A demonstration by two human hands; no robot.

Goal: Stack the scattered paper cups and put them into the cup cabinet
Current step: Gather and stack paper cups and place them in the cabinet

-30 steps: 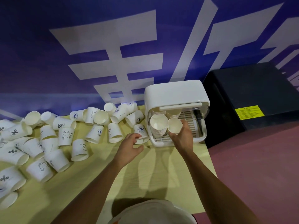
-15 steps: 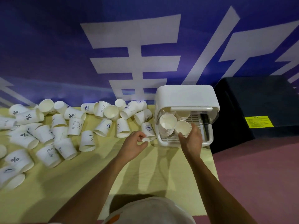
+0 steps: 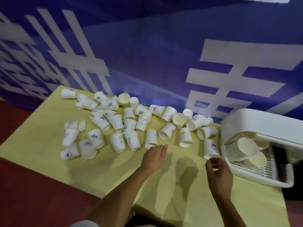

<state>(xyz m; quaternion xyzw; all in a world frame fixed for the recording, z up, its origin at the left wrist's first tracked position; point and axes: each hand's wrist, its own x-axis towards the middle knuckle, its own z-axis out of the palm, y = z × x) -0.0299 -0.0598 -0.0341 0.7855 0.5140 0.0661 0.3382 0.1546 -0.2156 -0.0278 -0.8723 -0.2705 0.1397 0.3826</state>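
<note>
Seen from further left than half a second ago, blue banner [image 3: 147, 54] behind. Across the left and middle of the yellow surface [image 3: 41, 131]: scattered paper cups [image 3: 114, 122], most tipped on their sides, a few nested, none gathered yet. Just below that heap, the left hand [image 3: 154, 157], no longer curled beside the cabinet but stretched forward, fingers [image 3: 164, 147] straight and together, released and gripping nothing, tips near the rim of a toppled cup [image 3: 151, 139]; touching or not, cannot tell. Further right, the right hand [image 3: 219, 176], drawn back out of the cabinet mouth to above the surface, fingers loosely bent and empty, just below a side-lying cup [image 3: 211, 149] beside the cabinet. At the far right edge, the white cup cabinet [image 3: 262, 123], front open, with stacked cups [image 3: 246, 148] lying inside on the grid tray as before.
</note>
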